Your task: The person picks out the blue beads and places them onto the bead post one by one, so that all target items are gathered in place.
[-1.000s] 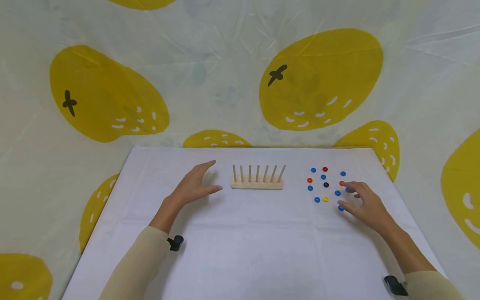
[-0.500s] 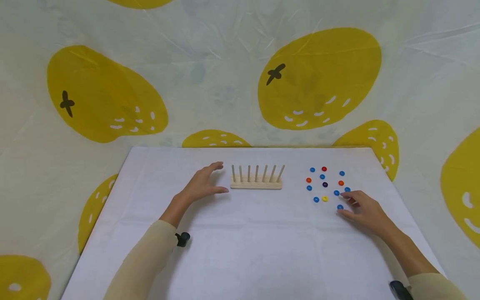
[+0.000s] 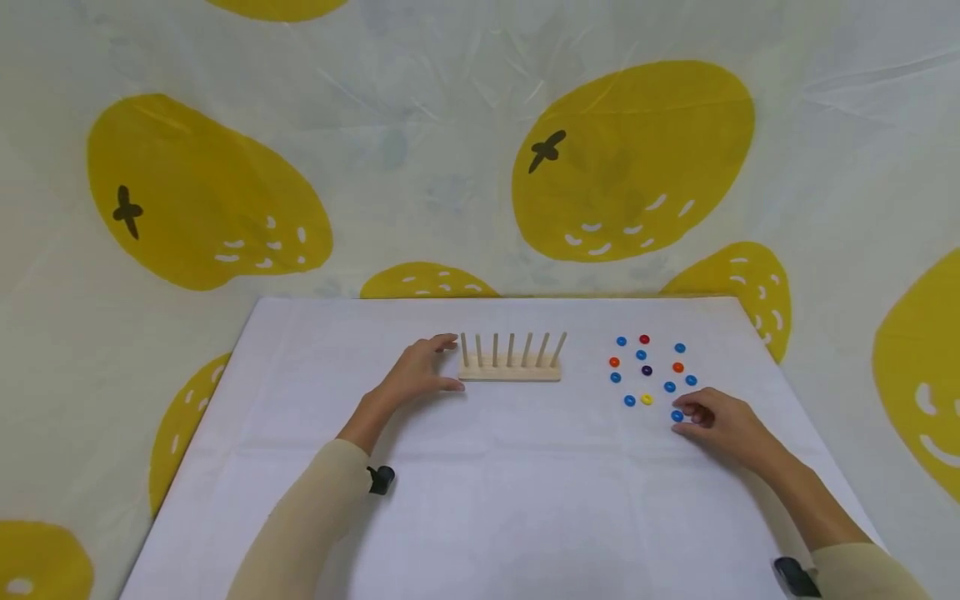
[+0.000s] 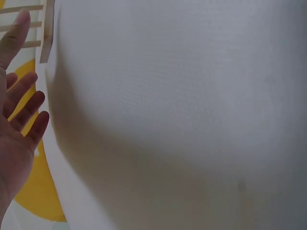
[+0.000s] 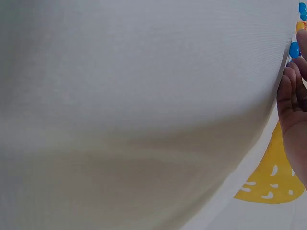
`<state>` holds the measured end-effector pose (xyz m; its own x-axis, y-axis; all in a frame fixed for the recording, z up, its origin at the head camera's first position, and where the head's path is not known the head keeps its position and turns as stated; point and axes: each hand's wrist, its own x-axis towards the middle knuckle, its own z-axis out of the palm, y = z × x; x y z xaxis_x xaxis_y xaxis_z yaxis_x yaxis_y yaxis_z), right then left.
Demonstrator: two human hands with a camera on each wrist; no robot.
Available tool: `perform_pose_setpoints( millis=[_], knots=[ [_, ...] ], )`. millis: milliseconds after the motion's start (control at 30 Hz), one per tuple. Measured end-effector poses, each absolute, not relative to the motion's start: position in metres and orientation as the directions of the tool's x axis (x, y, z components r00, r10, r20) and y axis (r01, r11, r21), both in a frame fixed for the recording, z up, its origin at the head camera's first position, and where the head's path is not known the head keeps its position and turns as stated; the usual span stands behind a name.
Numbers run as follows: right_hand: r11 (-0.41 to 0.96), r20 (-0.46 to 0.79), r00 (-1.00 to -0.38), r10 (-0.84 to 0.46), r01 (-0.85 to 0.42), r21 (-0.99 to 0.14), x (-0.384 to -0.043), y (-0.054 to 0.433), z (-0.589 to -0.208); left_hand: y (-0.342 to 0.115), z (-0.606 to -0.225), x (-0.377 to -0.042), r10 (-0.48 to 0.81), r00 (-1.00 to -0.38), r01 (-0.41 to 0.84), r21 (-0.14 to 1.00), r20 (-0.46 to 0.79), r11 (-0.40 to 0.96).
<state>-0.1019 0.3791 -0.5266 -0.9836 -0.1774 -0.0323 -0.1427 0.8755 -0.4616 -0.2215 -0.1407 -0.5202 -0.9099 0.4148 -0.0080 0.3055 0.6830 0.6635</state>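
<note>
A wooden peg rack (image 3: 510, 374) with a row of upright pegs stands at the back middle of the table in the head view. My left hand (image 3: 417, 372) is at its left end, thumb and fingers spread around that end; I cannot tell whether they touch it. On the right, my right hand (image 3: 723, 423) hovers low at the front of a scatter of small rings. Its thumb and index finger are parted on either side of a blue ring (image 3: 677, 415), which lies on the cloth and does not look gripped. The right wrist view shows this blue ring (image 5: 294, 50) near the fingertips.
Several more small rings lie beyond the right hand, among them a yellow ring (image 3: 647, 400), a dark ring (image 3: 647, 371) and a red ring (image 3: 644, 339). A white cloth (image 3: 510, 500) covers the table. Behind it hangs a patterned backdrop (image 3: 420, 150).
My left hand has moved right, up to the rack's end. My right hand has drawn down toward the front blue ring, its thumb and index finger closer together. The rings have stayed put.
</note>
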Motion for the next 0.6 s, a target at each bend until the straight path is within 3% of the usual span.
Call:
perform_pose_setpoints(
  millis=[600],
  knots=[
    [0.861,-0.073,-0.983,-0.166,-0.108,-0.497,-0.103,0.375,-0.526,-0.127,-0.532,-0.23,0.41,-0.911,0.315,0.581,-0.035,0.751]
  ],
)
